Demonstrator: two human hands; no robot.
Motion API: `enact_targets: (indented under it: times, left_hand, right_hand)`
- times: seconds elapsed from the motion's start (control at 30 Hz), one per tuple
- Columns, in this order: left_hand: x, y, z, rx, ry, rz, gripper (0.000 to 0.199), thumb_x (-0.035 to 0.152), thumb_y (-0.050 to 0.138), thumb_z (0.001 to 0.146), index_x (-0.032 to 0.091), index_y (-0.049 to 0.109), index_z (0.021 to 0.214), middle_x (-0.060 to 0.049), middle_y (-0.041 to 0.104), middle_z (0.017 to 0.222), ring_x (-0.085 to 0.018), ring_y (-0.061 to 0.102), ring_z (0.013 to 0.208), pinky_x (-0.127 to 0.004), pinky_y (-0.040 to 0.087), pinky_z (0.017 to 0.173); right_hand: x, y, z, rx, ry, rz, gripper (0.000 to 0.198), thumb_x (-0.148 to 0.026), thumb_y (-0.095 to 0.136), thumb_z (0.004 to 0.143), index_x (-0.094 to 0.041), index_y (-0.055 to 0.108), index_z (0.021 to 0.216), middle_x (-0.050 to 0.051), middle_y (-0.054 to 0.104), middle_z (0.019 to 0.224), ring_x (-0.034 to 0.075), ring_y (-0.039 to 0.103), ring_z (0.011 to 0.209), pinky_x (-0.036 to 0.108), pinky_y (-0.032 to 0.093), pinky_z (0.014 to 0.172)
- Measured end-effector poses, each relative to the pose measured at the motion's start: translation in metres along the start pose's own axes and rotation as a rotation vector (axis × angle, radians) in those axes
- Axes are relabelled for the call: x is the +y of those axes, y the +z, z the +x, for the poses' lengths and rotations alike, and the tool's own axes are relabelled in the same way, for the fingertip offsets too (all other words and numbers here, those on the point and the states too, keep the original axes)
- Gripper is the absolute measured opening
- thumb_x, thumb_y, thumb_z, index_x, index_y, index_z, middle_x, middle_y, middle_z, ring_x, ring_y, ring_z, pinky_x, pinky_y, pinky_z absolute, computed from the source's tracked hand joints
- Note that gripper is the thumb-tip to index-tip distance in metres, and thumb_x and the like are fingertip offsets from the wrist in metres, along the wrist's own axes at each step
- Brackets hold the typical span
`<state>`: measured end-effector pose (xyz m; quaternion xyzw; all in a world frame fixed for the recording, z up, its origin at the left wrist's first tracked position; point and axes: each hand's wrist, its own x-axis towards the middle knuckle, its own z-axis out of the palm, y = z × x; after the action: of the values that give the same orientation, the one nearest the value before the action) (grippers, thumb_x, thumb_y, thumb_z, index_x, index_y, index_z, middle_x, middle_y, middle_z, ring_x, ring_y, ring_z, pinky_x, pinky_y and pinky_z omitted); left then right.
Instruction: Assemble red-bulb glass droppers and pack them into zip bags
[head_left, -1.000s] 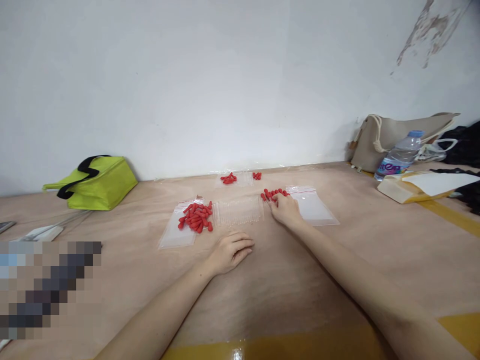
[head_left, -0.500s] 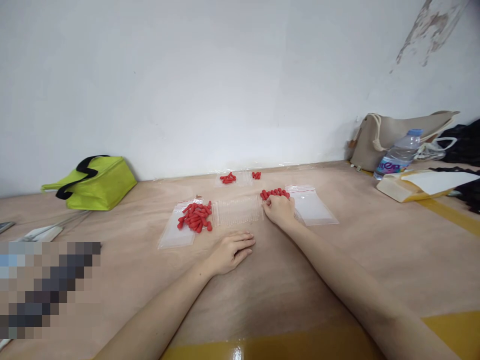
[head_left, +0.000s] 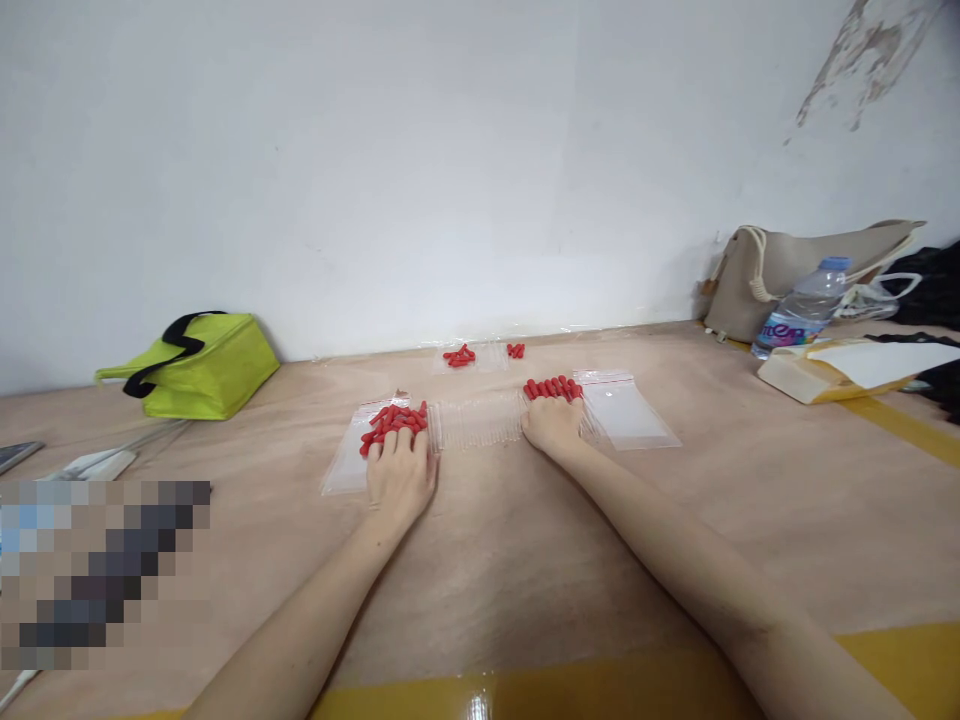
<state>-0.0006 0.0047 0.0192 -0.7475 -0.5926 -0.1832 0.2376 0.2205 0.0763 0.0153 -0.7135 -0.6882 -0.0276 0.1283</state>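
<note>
Left hand (head_left: pixel 400 480): palm down over the near part of the red heap; fingertips hidden, so whether it grasps a piece or only touches cannot be told.
Right hand (head_left: pixel 553 424): back upward, fingers curled under at the near side of the red row; its grip cannot be told, the fingertips being out of sight.
Red heap (head_left: pixel 394 415): loose, elongated pieces on the left bag (head_left: pixel 341 470); nearer ones covered by the left hand.
Red row (head_left: pixel 553 387): pieces side by side, just beyond the right hand; near ends hidden behind it.
Clear rods (head_left: pixel 480 422): laid side by side between the hands; transparent, hard to count, hollow or solid not discernible.
Right bag (head_left: pixel 634 415): flat, clear, red line along its far edge.
Far red pieces (head_left: pixel 459 356): small group near the wall, on clear plastic hard to outline.
Bottle (head_left: pixel 802 305): upright, label only partly legible.
Pixelated patch (head_left: pixel 105 580): lower left; contents unreadable.
Black item (head_left: pixel 930 290): cut off by the right edge.
</note>
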Motion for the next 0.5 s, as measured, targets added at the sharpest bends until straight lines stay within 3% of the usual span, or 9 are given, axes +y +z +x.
enact_targets:
  times: [0.17,0.27,0.4,0.5]
  left_hand:
    - [-0.006,0.008,0.0,-0.092,-0.012,0.075,0.023,0.024,0.042,0.08,0.011,0.058,0.091,-0.015,0.058,0.081,-0.029,0.049,0.082,-0.04,0.032,0.07]
    - [-0.004,0.01,0.0,-0.09,-0.019,0.095,0.023,0.017,0.038,0.08,0.009,0.057,0.092,-0.015,0.059,0.077,-0.028,0.051,0.078,-0.04,0.032,0.07]
    - [0.0,0.004,0.001,-0.042,-0.009,0.06,0.028,0.013,0.037,0.079,0.007,0.055,0.099,-0.016,0.058,0.08,-0.029,0.05,0.081,-0.041,0.034,0.069]
    - [0.011,0.001,-0.003,-0.003,0.091,-0.127,0.036,0.013,0.04,0.077,0.007,0.049,0.111,-0.016,0.056,0.091,-0.028,0.05,0.086,-0.04,0.037,0.073]
  right_hand:
    - [-0.003,0.006,-0.003,0.058,0.018,0.016,0.027,-0.019,0.04,0.076,-0.007,0.063,0.082,0.02,0.064,0.084,0.028,0.055,0.085,0.04,0.024,0.076]
    - [0.001,0.007,-0.011,0.176,-0.021,0.024,0.029,-0.023,0.036,0.08,-0.007,0.06,0.084,0.019,0.062,0.085,0.027,0.054,0.084,0.038,0.024,0.076]
    - [0.017,0.008,-0.028,0.322,-0.159,0.058,0.03,-0.026,0.029,0.086,-0.01,0.054,0.085,0.013,0.061,0.082,0.023,0.053,0.08,0.037,0.025,0.078]
    - [0.032,0.01,-0.046,0.334,-0.344,0.161,0.028,-0.025,0.028,0.088,-0.012,0.053,0.086,0.01,0.061,0.08,0.02,0.053,0.076,0.035,0.028,0.078]
